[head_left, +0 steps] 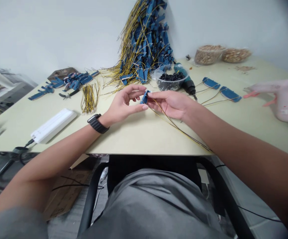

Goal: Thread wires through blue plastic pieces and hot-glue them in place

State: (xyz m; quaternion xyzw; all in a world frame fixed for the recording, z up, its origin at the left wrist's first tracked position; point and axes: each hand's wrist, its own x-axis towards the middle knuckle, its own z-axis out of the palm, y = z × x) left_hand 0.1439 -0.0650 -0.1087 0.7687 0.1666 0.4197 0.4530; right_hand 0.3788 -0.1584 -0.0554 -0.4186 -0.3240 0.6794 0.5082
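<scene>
A small blue piece [144,97] with a pale edge is held up between my two hands, just over the table. My left hand [126,102] has a black watch at the wrist; its thumb is at the lower end of the piece and its fingertips curl round the upper end. My right hand [170,103] pinches the right side of the same piece between thumb and fingers. Thin yellow and black wires [170,120] trail from it under my right forearm toward the table's front edge. Fingers hide part of the piece.
Behind my hands stand a tub of black parts [171,78], a teal drill [189,85] and a heap of wired blue pieces [149,43]. Rightward are two blue pieces [230,94] and a glue gun [283,99]. Leftward lie a wire bundle [90,99], pliers [68,95] and a white power strip [54,125].
</scene>
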